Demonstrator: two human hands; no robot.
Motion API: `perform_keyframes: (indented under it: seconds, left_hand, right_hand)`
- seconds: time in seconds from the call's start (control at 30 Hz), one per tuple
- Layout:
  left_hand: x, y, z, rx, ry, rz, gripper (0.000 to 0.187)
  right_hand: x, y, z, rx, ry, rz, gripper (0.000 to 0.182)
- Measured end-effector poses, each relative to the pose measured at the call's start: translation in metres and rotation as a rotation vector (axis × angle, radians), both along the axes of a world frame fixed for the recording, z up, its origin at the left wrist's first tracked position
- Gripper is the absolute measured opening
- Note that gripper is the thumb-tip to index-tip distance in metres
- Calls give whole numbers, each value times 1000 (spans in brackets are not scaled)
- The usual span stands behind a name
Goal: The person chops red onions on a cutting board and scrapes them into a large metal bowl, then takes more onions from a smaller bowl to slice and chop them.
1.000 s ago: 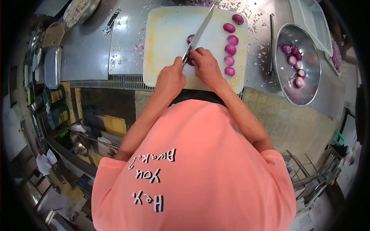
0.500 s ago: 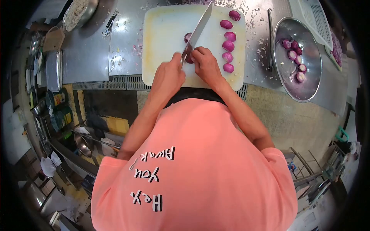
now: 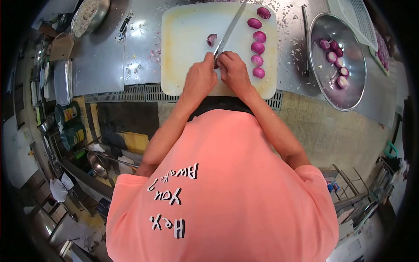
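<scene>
My left hand (image 3: 200,79) is closed around the handle of a kitchen knife (image 3: 231,27). The blade points away from me and slants to the right over a white cutting board (image 3: 183,48). Close beside it, the fingers of my right hand (image 3: 235,73) are bent and pressed onto a red onion piece (image 3: 216,65), mostly hidden under the fingers and blade. Another cut onion piece (image 3: 211,39) lies on the board just left of the blade. Several peeled red onions (image 3: 258,48) form a column along the board's right side.
Right of the board stands a steel bowl (image 3: 358,87) with several onions (image 3: 342,81) in it. A dark rod (image 3: 305,39) lies between them. Onion scraps litter the steel counter (image 3: 98,65). Another bowl (image 3: 104,12) of pale chopped food and a small black-handled tool (image 3: 125,23) are at left.
The knife and my left hand have shifted right, nearer my right hand. The onion piece left of the blade now lies apart from it, more fully in view.
</scene>
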State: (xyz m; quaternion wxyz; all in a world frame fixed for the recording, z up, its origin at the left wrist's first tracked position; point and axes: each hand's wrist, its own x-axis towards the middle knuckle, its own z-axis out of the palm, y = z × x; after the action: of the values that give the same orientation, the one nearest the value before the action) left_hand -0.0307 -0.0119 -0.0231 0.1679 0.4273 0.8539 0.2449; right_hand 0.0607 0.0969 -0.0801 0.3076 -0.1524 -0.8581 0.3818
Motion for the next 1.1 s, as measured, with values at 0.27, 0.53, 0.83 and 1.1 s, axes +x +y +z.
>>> perform_keyframes:
  seconds: [0.27,0.53,0.83,1.1]
  left_hand:
    - [11,-2,3,61,-18,-17,22]
    - [-5,-41,70,21,-122,105,31]
    - [-18,-67,28,-75,-108,284,28]
    - [-22,-64,19,-96,-83,299,34]
  right_hand:
    - [4,0,-10,-14,16,-37,10]
    - [-4,-3,12,-79,-96,-147,14]
    - [-56,82,3,164,-261,-84,20]
    - [-76,150,22,318,-376,-117,25]
